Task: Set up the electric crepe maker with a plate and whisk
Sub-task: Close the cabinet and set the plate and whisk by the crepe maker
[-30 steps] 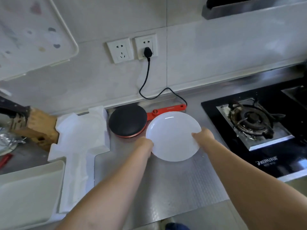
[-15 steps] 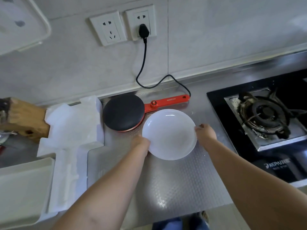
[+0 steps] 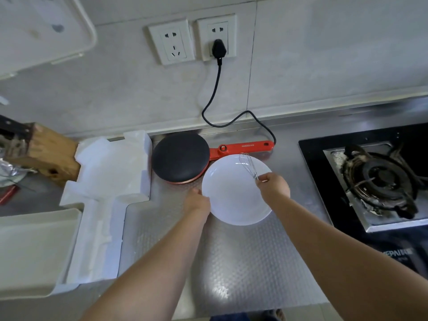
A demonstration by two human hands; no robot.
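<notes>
The crepe maker (image 3: 180,158), a black dome with a red handle, lies on the steel counter near the wall; its black cord runs up to a wall socket. A white plate (image 3: 234,200) rests on the counter just in front of it, overlapping its handle. My left hand (image 3: 198,202) grips the plate's left rim. My right hand (image 3: 274,187) is over the plate's right side and holds a small wire whisk (image 3: 249,164) by its handle, the wire head pointing toward the crepe maker's handle.
White foam packaging (image 3: 102,191) lies left of the crepe maker, with a cream tray (image 3: 34,249) at the near left. A wooden knife block (image 3: 44,151) stands behind it. A black gas hob (image 3: 379,179) fills the right side.
My right hand has left the plate's right rim and now holds the wire whisk above the plate. The left hand stays on the left rim. The plate has barely shifted.
</notes>
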